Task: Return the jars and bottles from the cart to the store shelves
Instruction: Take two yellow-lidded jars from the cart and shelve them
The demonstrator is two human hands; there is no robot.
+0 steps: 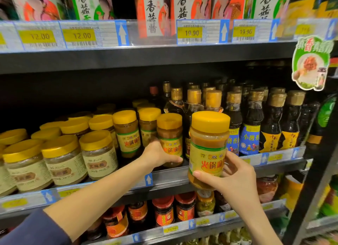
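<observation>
Head view
Right grip (232, 173): wrapped round the lower half of a jar (208, 147), held upright in the air in front of the middle shelf (164, 178), at 5 o'clock from frame centre.
Held jar: clear plastic, round, ochre paste inside, smooth yellow screw lid; yellow label with green band and red writing 火锅麻, the rest hidden by fingers.
Left grip (159, 156): closed on the side of a shelf jar (170, 140) of the same make, which stands at the shelf's front edge, at 9 o'clock from the held jar and near it.
Shelf jar label: red 火锅麻, partly covered by the hand.
Sleeve (36, 228): dark blue, at 7 o'clock.
Squat jars (62, 158): at 9 o'clock on the middle shelf, clear, wide, pale contents, yellow lids; cream labels, print too blurred to read.
Bottles (252, 124): at 3 o'clock on the same shelf, dark glass, gold foil caps; blue labels read 小磨香.
Price tags (191, 32): on the top rail, yellow, 12.00 twice at 11 o'clock, 19.90 twice at 1 o'clock, each beside a white arrow on blue.
Top packs (151, 14): large writing 香菇酱.
Red-lid jars (164, 211): bottom shelf at 6 o'clock, dark contents, red labels unreadable.
</observation>
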